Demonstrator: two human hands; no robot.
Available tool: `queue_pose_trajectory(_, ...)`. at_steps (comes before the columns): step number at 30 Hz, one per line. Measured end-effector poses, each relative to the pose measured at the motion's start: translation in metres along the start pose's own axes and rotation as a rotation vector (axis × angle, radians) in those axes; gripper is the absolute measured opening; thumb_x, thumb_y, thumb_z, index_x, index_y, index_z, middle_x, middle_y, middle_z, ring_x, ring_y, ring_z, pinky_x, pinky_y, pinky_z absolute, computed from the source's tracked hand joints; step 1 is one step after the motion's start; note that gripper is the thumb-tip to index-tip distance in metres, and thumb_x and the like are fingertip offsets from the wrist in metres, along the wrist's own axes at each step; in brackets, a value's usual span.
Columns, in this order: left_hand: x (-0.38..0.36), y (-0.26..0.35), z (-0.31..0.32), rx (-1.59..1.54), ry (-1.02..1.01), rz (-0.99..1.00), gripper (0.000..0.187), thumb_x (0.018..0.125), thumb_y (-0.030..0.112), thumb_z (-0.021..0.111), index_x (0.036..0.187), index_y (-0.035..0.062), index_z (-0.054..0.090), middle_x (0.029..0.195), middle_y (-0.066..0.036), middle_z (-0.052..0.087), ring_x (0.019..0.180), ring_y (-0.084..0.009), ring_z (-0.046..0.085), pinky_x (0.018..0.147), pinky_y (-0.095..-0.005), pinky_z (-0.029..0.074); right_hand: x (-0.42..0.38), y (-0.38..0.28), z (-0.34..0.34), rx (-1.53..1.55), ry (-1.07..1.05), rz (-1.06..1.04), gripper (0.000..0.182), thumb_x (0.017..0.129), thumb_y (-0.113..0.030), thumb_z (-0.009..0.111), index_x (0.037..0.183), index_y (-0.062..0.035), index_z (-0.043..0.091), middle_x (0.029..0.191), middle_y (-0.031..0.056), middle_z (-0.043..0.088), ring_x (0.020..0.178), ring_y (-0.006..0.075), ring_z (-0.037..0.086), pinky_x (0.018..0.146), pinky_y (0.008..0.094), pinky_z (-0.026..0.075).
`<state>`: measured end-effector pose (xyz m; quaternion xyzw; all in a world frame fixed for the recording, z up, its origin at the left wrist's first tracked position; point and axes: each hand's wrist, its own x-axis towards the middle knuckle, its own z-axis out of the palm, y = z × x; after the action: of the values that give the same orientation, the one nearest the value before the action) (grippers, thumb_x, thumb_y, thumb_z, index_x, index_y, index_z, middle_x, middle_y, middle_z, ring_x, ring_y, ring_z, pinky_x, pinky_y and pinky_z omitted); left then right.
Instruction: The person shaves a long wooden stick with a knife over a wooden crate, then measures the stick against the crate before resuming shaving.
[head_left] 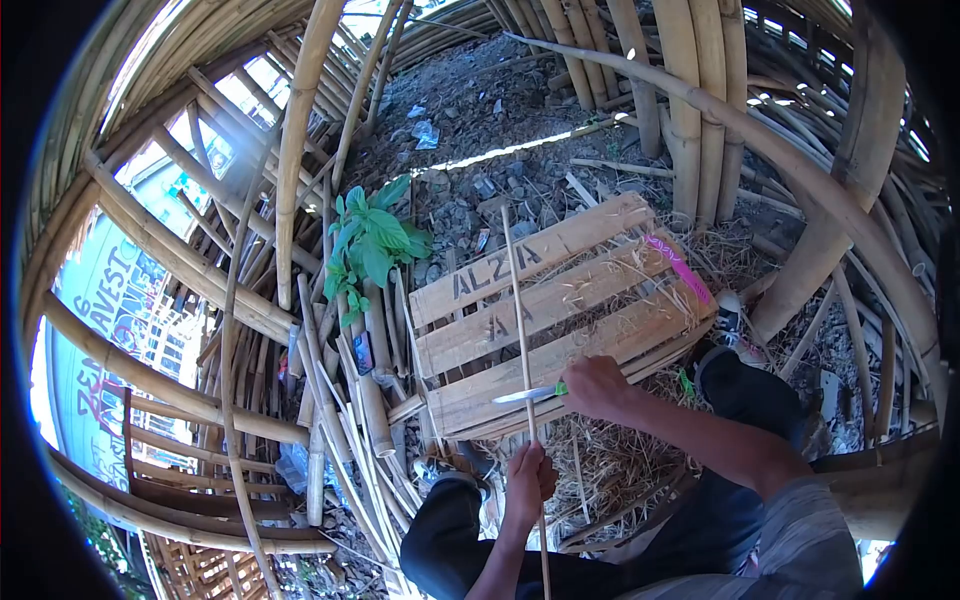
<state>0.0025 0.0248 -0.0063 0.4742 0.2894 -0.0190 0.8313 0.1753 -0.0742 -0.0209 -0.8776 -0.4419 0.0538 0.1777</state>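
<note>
My left hand [530, 474] is closed around a long thin bamboo stick [518, 300], which runs up from my lap and across the front of a wooden crate. In my right hand [596, 388] is a knife [527, 395] with a green handle. Its blade lies across the stick, a little above my left hand, and appears to touch it. The slatted wooden crate [470, 406] lies between my legs with dark stencilled letters on its slats. Pink tape with writing [680, 268] marks its right end. Wood shavings lie on the slats.
Bamboo poles [698, 110] surround the space, and one long pole [770, 145] curves across the upper right. A green leafy plant [372, 240] grows left of the crate. Cut bamboo pieces [375, 370] lie below it. Straw and shavings [620, 480] cover the ground near my legs.
</note>
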Motion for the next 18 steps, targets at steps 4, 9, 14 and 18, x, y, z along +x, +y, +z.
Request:
queue_pose_trajectory(4,-0.003,0.006,0.002,0.087,0.046,0.069,0.027,0.096,0.023,0.036,0.072,0.0111,0.036,0.049,0.004,0.027,0.036,-0.0041,0.024,0.031,-0.0221,0.018,-0.018,-0.027,0.016,0.120,-0.027,-0.045,0.021,0.071,-0.023,0.058,0.064,-0.0040,0.064,0.058,0.0150,0.060,0.056,0.0296,0.063,0.054,0.0387,0.052)
queue_pose_trajectory(9,-0.002,-0.005,0.001,0.470,0.158,0.148,0.029,0.096,0.019,0.038,0.070,0.0061,0.037,0.049,0.003,0.033,0.041,-0.0041,0.032,0.037,-0.0238,0.026,-0.004,0.002,0.002,0.141,0.014,0.002,0.022,0.070,-0.024,0.059,0.064,-0.0033,0.063,0.060,0.0162,0.061,0.058,0.0309,0.063,0.055,0.0405,0.051)
queue_pose_trajectory(14,0.000,-0.008,-0.001,0.451,0.162,0.134,0.030,0.096,0.019,0.037,0.069,0.0058,0.039,0.049,0.003,0.035,0.041,-0.0045,0.033,0.037,-0.0242,0.026,-0.019,-0.021,0.016,0.125,-0.047,-0.122,0.023,0.070,-0.024,0.061,0.063,-0.0020,0.063,0.060,0.0161,0.061,0.059,0.0300,0.063,0.056,0.0409,0.051)
queue_pose_trajectory(18,-0.005,-0.011,0.000,0.536,0.140,0.210,0.025,0.095,0.020,0.038,0.072,0.0092,0.040,0.050,0.005,0.034,0.035,-0.0033,0.030,0.031,-0.0211,0.022,0.000,0.000,0.012,0.142,-0.041,0.169,0.025,0.071,-0.025,0.061,0.064,-0.0016,0.061,0.064,0.0177,0.061,0.058,0.0303,0.062,0.056,0.0410,0.051)
